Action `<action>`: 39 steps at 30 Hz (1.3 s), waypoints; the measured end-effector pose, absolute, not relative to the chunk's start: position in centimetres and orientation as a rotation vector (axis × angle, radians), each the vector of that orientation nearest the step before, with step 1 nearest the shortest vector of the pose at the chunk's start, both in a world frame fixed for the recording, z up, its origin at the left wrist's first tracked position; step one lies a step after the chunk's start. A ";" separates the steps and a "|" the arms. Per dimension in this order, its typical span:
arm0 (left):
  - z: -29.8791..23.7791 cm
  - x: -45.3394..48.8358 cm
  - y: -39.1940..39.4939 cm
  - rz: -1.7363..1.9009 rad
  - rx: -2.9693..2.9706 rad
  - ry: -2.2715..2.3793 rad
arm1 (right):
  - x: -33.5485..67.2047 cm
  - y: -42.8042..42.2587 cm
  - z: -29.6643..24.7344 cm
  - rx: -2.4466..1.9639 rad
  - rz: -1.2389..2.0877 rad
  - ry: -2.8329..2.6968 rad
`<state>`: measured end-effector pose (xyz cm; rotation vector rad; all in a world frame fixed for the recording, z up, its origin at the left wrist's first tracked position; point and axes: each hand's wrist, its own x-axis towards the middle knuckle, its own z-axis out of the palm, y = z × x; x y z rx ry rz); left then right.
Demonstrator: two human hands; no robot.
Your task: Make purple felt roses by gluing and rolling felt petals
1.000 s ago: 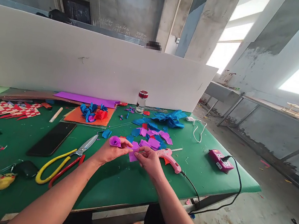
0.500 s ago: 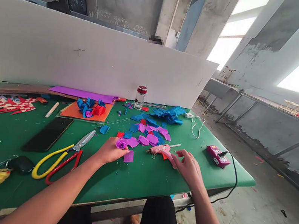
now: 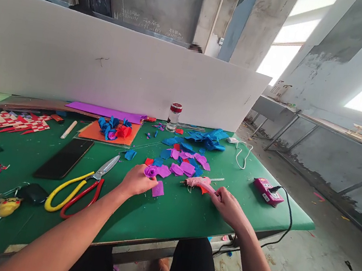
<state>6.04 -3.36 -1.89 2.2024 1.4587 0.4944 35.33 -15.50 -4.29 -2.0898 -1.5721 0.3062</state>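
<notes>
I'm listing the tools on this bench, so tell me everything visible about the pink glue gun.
The glue gun is pale pink plastic with an orange trigger, lying on its side on the green table, nozzle pointing left toward the purple felt scraps. A pale glue stick juts from its back end. The right hand touches its handle with the fingertips; whether it grips cannot be told. Its cord is hidden.

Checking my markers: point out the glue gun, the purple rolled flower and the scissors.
glue gun (image 3: 199, 183), head view, pink barrel.
purple rolled flower (image 3: 151, 171), head view, rolled top.
scissors (image 3: 108, 167), head view, metal blades.
</notes>
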 end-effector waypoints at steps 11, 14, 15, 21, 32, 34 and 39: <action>-1.5 6.4 -3.8 0.475 2.191 1.468 | 32.2 -18.7 -2.0 -1.444 0.926 -1.107; -1.4 6.4 -4.0 0.469 2.174 1.466 | 31.0 -18.4 -1.6 -1.394 1.078 -1.099; -1.4 6.4 -4.0 0.467 2.165 1.464 | 30.7 -18.3 -1.6 -1.392 1.083 -1.112; -1.1 6.4 -4.2 0.491 2.127 1.461 | 29.5 -18.0 -2.3 -1.463 1.011 -1.302; -1.9 6.1 -3.9 0.485 2.213 1.440 | 28.5 -18.4 -1.6 -1.591 0.733 -1.678; -2.1 6.1 -3.8 0.492 2.216 1.433 | 28.3 -18.5 -1.1 -1.573 0.754 -1.721; -2.3 6.0 -3.7 0.514 2.207 1.408 | 27.9 -18.3 -0.9 -1.612 0.669 -1.840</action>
